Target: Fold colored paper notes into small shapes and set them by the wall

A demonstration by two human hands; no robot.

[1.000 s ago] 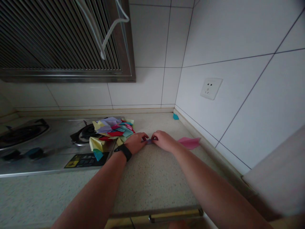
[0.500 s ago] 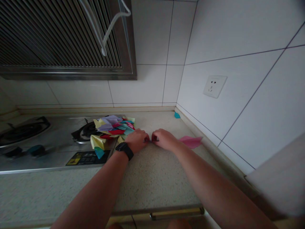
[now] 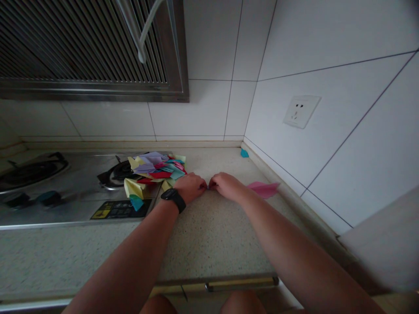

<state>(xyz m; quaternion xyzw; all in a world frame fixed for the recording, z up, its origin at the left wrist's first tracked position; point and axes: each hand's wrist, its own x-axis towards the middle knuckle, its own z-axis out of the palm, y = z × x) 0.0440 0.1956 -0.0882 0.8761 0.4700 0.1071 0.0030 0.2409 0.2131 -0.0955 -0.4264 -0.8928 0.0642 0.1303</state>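
Note:
My left hand [image 3: 190,186], with a black watch on its wrist, and my right hand [image 3: 225,186] meet fingertip to fingertip on the speckled countertop [image 3: 209,235]. Both are closed in a pinch on a small purple folded paper [image 3: 207,187], which shows only as a sliver between the fingers. A heap of coloured folded papers [image 3: 153,171] lies just left of my left hand, partly on the stove. A pink folded paper [image 3: 263,189] lies right of my right wrist.
A steel gas stove [image 3: 59,192] with two burners fills the left of the counter. A range hood [image 3: 88,48] hangs above it. A small blue paper scrap [image 3: 244,153] sits in the back corner. A wall socket [image 3: 300,111] is on the tiled right wall.
My hands have drawn closer together, so less of the purple paper shows between them. The view has tilted slightly down.

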